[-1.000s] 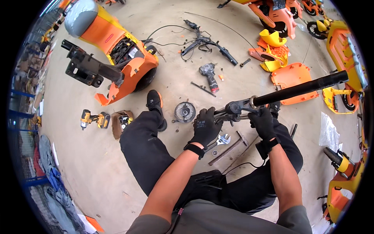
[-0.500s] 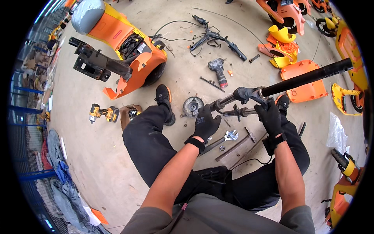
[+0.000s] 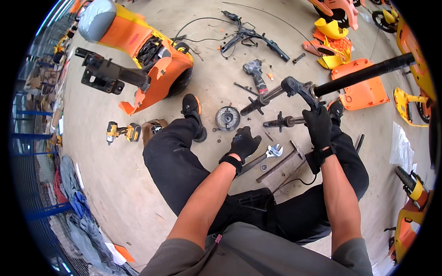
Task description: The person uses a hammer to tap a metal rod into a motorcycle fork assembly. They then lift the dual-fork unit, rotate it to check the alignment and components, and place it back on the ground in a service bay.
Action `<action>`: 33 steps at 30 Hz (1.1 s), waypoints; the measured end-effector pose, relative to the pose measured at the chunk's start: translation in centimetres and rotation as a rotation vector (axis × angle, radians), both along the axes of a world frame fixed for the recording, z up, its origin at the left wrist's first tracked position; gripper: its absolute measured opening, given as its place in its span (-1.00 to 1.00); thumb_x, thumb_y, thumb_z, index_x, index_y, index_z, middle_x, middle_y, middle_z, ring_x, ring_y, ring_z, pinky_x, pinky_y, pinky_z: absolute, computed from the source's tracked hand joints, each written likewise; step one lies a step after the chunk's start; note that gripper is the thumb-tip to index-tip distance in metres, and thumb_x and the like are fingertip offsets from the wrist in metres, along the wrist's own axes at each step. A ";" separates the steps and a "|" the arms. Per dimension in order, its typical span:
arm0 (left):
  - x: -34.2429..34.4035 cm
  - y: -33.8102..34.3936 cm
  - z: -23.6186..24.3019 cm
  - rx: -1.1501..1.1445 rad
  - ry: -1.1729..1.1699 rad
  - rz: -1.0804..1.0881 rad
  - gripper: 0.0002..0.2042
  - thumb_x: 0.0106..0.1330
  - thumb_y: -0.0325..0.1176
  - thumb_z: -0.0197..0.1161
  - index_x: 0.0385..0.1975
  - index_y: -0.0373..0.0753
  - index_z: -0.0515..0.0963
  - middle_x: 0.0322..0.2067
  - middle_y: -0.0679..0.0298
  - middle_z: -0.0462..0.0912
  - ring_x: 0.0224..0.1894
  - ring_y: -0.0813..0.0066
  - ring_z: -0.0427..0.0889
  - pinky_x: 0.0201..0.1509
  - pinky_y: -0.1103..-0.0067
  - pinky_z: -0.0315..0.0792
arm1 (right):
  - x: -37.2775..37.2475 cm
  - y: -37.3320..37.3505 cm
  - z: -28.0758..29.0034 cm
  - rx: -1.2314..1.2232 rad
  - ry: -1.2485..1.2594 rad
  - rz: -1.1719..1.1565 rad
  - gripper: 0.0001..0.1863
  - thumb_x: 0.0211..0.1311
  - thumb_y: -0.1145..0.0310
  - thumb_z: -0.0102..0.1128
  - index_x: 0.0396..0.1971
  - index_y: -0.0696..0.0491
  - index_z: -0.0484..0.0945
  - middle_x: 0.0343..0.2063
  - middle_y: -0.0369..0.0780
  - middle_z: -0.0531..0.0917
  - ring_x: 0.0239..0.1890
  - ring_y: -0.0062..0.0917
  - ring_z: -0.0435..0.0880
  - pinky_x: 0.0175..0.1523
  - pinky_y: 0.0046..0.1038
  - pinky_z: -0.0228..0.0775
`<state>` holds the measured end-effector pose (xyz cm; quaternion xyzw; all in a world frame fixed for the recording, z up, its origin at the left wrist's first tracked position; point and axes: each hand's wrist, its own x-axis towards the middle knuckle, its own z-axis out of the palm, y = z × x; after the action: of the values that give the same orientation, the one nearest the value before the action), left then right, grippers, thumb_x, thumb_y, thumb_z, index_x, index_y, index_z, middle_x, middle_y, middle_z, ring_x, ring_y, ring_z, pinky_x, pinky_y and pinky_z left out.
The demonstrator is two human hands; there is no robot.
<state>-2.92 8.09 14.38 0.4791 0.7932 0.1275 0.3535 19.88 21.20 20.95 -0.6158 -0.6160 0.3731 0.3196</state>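
Right hand (image 3: 317, 127): gloved grip closed around the black metal fork (image 3: 334, 85), its smooth cylindrical stem pointing between 2 and 3 o'clock. Left hand (image 3: 244, 144): grip partly open; fork at 2 o'clock, disc-shaped metal hub (image 3: 228, 118) at 11, shiny wrench head (image 3: 274, 151) at 3.

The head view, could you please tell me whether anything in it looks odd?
Mainly the scooter at upper left: its innards are exposed, as though covers were removed. Beyond the fork in the right hand, orange and yellow panels lie loose.
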 end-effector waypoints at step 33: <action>-3.1 -1.2 25.5 0.967 -1.065 0.249 -0.64 0.29 -0.25 0.15 0.04 -0.23 0.37 -0.05 0.12 0.47 0.10 0.24 0.49 0.19 0.23 0.42 | -4.1 -2.6 7.0 -0.669 1.581 0.135 -0.79 0.25 0.22 0.08 -0.33 0.06 0.54 -0.35 -0.12 0.62 -0.32 -0.26 0.65 -0.28 -0.18 0.61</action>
<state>-6.04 6.92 39.89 0.3611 0.4174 0.7187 0.4230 15.78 18.61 27.93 -0.1991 -0.1056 0.8725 0.4335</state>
